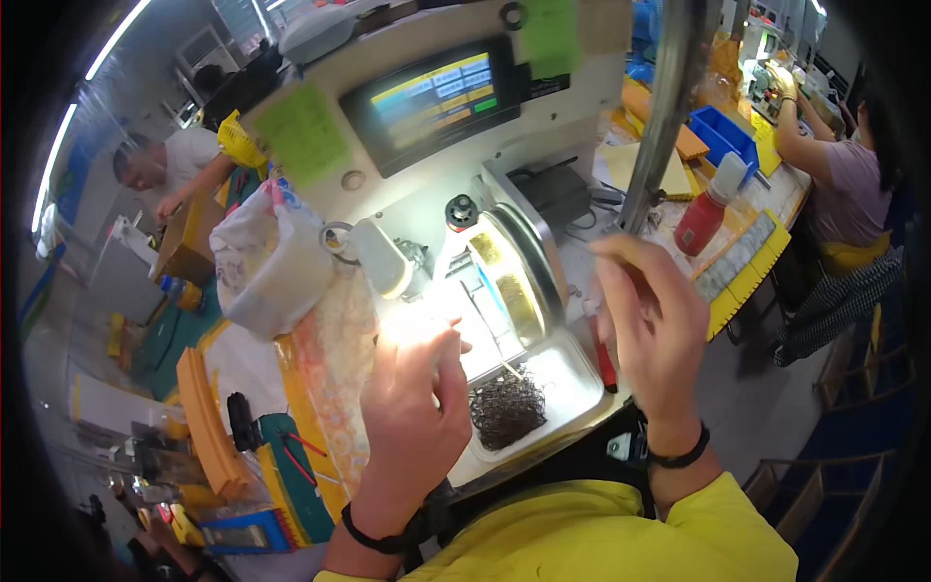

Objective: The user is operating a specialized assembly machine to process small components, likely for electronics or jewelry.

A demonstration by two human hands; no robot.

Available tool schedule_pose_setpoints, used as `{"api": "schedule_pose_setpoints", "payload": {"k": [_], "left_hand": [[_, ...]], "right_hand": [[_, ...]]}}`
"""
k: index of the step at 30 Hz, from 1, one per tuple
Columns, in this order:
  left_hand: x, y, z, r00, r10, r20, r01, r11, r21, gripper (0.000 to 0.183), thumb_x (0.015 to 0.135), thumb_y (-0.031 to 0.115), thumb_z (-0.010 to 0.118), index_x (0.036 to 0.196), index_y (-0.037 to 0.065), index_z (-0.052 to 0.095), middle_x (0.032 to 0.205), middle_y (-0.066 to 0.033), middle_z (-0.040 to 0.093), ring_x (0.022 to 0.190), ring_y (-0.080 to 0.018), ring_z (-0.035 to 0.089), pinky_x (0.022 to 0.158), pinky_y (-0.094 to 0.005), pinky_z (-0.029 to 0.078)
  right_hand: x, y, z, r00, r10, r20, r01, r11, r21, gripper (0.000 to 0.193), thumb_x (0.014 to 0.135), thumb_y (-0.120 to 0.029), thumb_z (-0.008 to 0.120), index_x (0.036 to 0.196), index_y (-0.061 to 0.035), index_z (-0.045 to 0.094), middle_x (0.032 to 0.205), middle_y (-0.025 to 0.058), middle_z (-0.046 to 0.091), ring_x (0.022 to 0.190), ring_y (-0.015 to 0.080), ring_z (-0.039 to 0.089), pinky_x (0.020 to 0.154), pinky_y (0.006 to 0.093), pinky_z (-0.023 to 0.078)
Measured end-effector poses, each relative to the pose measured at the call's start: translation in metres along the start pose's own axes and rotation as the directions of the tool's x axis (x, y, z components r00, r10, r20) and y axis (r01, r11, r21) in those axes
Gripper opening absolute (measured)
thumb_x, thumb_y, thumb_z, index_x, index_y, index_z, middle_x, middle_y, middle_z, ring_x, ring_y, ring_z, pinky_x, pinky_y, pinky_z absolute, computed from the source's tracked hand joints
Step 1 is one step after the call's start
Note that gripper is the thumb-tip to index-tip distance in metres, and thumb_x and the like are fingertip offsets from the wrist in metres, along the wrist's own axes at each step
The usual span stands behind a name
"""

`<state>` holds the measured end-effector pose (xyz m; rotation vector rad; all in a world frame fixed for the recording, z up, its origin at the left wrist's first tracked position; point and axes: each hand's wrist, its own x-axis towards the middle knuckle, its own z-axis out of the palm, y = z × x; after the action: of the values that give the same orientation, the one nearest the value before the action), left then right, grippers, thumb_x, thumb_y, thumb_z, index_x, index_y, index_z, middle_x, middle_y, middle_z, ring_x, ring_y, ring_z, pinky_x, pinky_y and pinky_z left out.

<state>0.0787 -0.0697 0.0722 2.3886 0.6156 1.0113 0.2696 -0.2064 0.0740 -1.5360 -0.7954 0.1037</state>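
Note:
My left hand is at the machine's lit work area, thumb and fingers pressed together. Strong glare washes out the fingertips, so whatever they hold cannot be made out. My right hand is raised to the right of the machine's round reel-like part. Its fingers are loosely bent and apart, with nothing visible between them. Below and between my hands, a white tray holds a tangled heap of thin dark wire-like pieces. A thin pale stick leans over the heap.
Behind my hands stands a machine with a lit screen and a black knob. A white plastic bag is to the left. A red bottle, a blue bin and a metal post are right. Other people sit at both sides.

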Motion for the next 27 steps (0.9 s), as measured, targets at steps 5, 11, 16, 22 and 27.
{"api": "schedule_pose_setpoints", "payload": {"k": [5,11,16,22,27], "left_hand": [[0.018,0.001,0.037,0.993,0.116,0.02,-0.118,0.955,0.271,0.023,0.102,0.001,0.071,0.124,0.002,0.072,0.108,-0.0181,0.078,0.084,-0.0401,0.076,0.072,-0.0445,0.063],[0.021,-0.004,0.054,0.942,-0.325,0.086,0.291,0.915,0.281,0.039,0.104,0.013,0.07,0.14,0.0,0.071,0.11,-0.0288,0.077,0.099,-0.0456,0.076,0.087,-0.0537,0.061],[0.013,0.024,0.032,0.988,-0.076,0.133,0.009,0.896,0.444,0.026,0.107,0.005,0.065,0.132,-0.003,0.07,0.103,-0.0209,0.076,0.074,-0.035,0.074,0.071,-0.0465,0.058],[0.01,0.11,-0.003,0.871,-0.213,0.442,0.324,0.927,-0.191,0.024,0.113,0.007,0.063,0.134,-0.002,0.07,0.113,-0.0099,0.075,0.074,-0.0145,0.073,0.065,-0.0285,0.054],[0.081,0.093,0.112,0.915,0.27,0.3,-0.291,0.956,0.028,0.049,0.104,0.0,0.064,0.151,0.011,0.068,0.12,-0.0165,0.07,0.096,-0.0335,0.074,0.081,-0.0416,0.062]], "right_hand": [[0.069,0.026,-0.005,0.891,-0.127,0.435,0.197,0.973,-0.119,0.023,0.098,-0.011,0.081,0.119,-0.0053,0.084,0.104,0.0186,0.081,0.096,0.0362,0.079,0.085,0.0421,0.06],[0.085,0.06,0.01,0.736,-0.296,0.609,0.332,0.942,0.056,0.03,0.092,-0.01,0.082,0.122,-0.0075,0.082,0.104,0.0144,0.08,0.094,0.0307,0.078,0.087,0.0392,0.061],[0.068,0.053,-0.019,0.801,-0.404,0.442,0.452,0.892,-0.004,0.02,0.095,-0.011,0.081,0.115,-0.0051,0.082,0.109,0.0167,0.078,0.104,0.0397,0.073,0.096,0.0445,0.058],[0.034,0.042,-0.115,0.967,-0.191,-0.168,0.234,0.926,0.295,0.012,0.109,-0.014,0.074,0.115,-0.0038,0.077,0.11,0.0059,0.078,0.107,0.0183,0.074,0.099,0.0388,0.057],[0.023,0.061,-0.141,0.974,0.059,-0.22,0.14,0.608,0.781,0.016,0.116,-0.015,0.065,0.125,-0.0024,0.069,0.109,0.0079,0.075,0.1,0.0186,0.071,0.107,0.0419,0.061]]}}
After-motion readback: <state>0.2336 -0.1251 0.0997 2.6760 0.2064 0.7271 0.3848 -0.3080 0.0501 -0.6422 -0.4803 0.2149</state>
